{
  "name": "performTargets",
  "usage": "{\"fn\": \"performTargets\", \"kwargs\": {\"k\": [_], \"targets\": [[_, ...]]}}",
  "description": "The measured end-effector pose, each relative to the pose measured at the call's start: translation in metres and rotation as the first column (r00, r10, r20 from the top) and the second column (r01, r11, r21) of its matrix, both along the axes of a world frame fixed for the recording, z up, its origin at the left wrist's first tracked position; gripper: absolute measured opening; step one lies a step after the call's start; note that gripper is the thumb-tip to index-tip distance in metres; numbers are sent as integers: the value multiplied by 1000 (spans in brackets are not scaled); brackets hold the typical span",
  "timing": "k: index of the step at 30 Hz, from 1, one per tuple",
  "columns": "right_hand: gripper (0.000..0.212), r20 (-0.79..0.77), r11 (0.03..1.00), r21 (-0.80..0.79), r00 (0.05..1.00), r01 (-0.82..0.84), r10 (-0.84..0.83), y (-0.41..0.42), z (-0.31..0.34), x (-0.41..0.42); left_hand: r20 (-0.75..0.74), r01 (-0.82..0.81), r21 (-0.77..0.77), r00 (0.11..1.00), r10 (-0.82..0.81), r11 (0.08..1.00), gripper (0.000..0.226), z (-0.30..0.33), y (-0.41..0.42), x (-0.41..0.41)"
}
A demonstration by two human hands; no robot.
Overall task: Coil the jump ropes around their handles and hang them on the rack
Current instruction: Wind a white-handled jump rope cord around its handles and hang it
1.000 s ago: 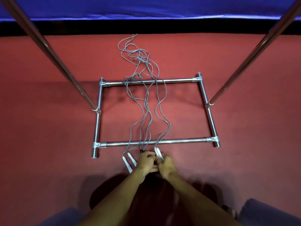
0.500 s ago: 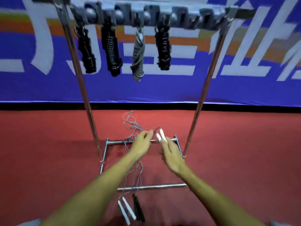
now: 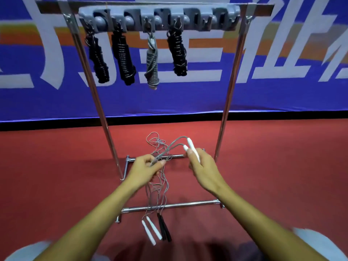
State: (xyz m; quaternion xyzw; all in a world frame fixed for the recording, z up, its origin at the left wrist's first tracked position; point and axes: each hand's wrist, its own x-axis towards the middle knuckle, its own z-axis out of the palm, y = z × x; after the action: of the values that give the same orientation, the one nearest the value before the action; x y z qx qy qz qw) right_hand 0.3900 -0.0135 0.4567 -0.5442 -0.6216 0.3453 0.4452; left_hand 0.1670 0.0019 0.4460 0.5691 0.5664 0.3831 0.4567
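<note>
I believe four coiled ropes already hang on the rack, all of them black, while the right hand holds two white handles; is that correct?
Not quite: of the four coiled ropes on the rack, three are black and one is grey, as the head view shows. The right hand does hold two white handles.

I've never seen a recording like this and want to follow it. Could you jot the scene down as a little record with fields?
Place: red floor, blue banner behind
Rack: metal rack with a grey hook bar
Hung: three black coiled ropes, one grey coiled rope
Right hand: holds two white handles
Left hand: pinches the grey cord
On floor: white handle pair, black handle pair, tangled cords
</note>
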Motion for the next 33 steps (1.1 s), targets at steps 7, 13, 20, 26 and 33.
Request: {"fn": "performTargets", "kwargs": {"k": [7,13,20,26,33], "targets": [[34,-303,979,-183,942,93,-146,49,1,29,-672,79,-45,735,-89,996,35,-18,37,-53],[33,-273,958,-251,939,141,-210,64,-12,41,-558,201,-10,812,-172,980,30,-1,47,-62],[44,336,973,-204,941,107,-33,55,-35,32,-477,184,188,876,-74,965,31,13,46,-51],[47,524,976,-147,824,-159,214,28,-22,-4,-696,255,145,713,-85,956,31,22,34,-31],[56,468,953,-200,832,-229,298,19,-22,-30,-635,456,57,703,-320,888,40,25,37,-13]]}}
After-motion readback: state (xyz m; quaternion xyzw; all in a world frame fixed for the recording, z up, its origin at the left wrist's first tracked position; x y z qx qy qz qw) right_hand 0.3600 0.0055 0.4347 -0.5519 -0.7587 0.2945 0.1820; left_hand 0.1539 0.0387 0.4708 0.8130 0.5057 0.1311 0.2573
